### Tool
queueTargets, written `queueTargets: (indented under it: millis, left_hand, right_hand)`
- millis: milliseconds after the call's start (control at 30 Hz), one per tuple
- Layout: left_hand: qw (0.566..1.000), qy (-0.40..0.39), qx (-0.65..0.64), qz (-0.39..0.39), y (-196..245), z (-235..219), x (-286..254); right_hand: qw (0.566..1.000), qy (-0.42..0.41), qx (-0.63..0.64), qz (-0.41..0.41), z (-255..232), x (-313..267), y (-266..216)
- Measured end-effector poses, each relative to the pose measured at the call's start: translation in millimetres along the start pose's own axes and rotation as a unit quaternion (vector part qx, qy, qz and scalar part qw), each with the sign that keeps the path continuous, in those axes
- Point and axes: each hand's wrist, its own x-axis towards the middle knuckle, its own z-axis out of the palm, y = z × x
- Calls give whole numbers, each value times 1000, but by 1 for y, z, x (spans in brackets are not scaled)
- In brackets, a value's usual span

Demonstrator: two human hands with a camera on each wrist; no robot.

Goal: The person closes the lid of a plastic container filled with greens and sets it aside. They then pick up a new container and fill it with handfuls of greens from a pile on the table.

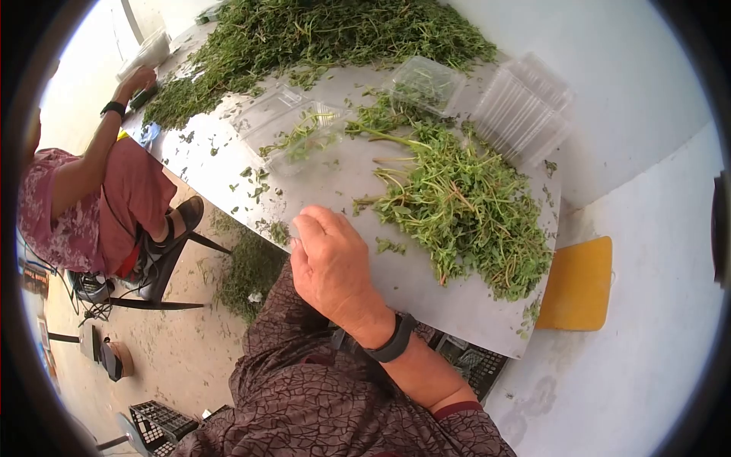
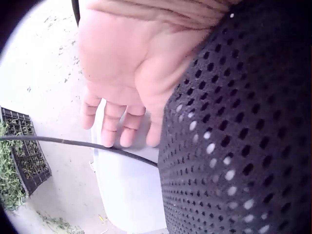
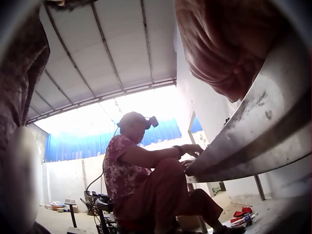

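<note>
My right hand [image 1: 327, 263] lies at the near edge of a metal table [image 1: 335, 183], back up, fingers bent down at the rim; what they touch is hidden. A pile of green herb sprigs [image 1: 464, 206] lies just right of it. From the right wrist view, the same hand [image 3: 229, 44] shows blurred above the table's edge [image 3: 253, 141]. My left hand [image 2: 122, 83] hangs below the table beside a black perforated surface [image 2: 243, 136], fingers loose and holding nothing. It does not appear in the head view.
An open clear clamshell box [image 1: 293, 133] holds a few sprigs; another box [image 1: 425, 84] and a stack of boxes [image 1: 521, 110] stand behind. A larger herb heap [image 1: 320, 34] covers the far end, where a seated person [image 1: 91, 190] works. A black crate [image 2: 27, 156] sits on the floor.
</note>
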Motion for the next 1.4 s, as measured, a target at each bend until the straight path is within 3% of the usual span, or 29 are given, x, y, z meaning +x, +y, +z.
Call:
queueTargets:
  millis: [133, 467, 500, 533, 567, 600, 633, 733, 800, 900, 1000, 1233, 1300, 1400]
  left_hand:
    - [999, -23, 22, -23, -15, 4, 2]
    - [989, -62, 111, -81, -61, -42, 20]
    - [987, -65, 121, -85, -21, -106, 37]
    - [985, -69, 132, -88, 51, -112, 5]
    - [994, -93, 59, 14, 114, -166, 7]
    - [977, -124, 132, -112, 183, -226, -15]
    - [988, -72, 135, -7, 158, -243, -1]
    - [984, 3, 138, 113, 269, -339, -26]
    - [960, 67, 109, 250, 335, -376, -43]
    - [907, 107, 131, 385, 420, -409, -69]
    - [843, 130, 152, 499, 468, -422, -74]
    - [751, 209, 120, 615, 529, -423, -31]
    - [761, 193, 109, 610, 523, -417, -32]
    - [778, 184, 84, 594, 496, -407, -32]
  right_hand:
    - [1000, -4, -2, -1, 1, -1, -1]
    - [1000, 24, 1, -1, 3, -1, 0]
    - [1000, 24, -4, 1, 4, 0, 1]
    - [1000, 29, -7, 1, 4, 0, 1]
    - [1000, 30, -7, 0, 4, 0, 1]
    - [1000, 30, -6, -1, 5, 0, 2]
    - [999, 32, -10, -2, 6, 0, 2]
    - [999, 47, -18, 0, 7, 0, 2]
    - [999, 39, -11, 11, 7, 0, 1]
    - [999, 38, -17, 20, 7, 0, 0]
    - [998, 43, -31, 18, 8, 1, -1]
    - [1000, 12, -7, -17, 9, -5, 4]
    - [977, 66, 170, 107, 14, -4, 3]
    - [992, 37, 102, 65, 3, -1, -6]
